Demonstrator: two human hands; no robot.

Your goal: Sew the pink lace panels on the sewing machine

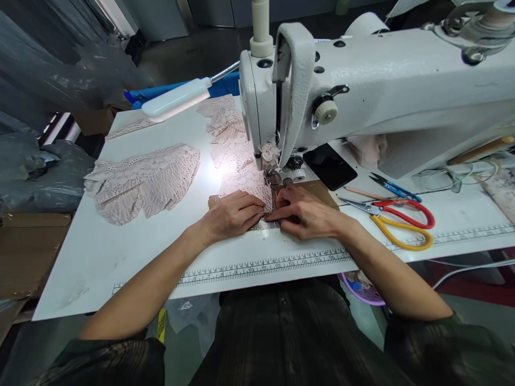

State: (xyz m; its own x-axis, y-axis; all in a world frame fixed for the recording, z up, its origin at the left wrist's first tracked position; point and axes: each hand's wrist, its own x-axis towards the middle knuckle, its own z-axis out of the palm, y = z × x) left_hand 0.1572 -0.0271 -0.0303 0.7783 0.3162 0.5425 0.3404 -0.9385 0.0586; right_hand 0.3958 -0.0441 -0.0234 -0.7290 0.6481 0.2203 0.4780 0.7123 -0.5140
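Pale pink lace fabric [245, 182] lies under and in front of the needle area of a white sewing machine [374, 80]. My left hand [233, 213] rests on this lace, palm down, its fingers close together and pointing at the presser foot [272, 178]. From the other side, my right hand [303, 212] has its fingers curled, with thumb and index finger pinching the lace edge just in front of the foot. The fingertips of both hands nearly meet there. Under my left palm, part of the lace is hidden.
Another lace piece [147, 179] lies on the table's left. Right of the needle are a black phone [330, 166], red-and-yellow-handled scissors [402, 214], blue thread snips [396, 187] and a pencil [364, 194]. A lamp [177, 100] reaches over the table. A ruler strip [257, 268] runs along the front edge.
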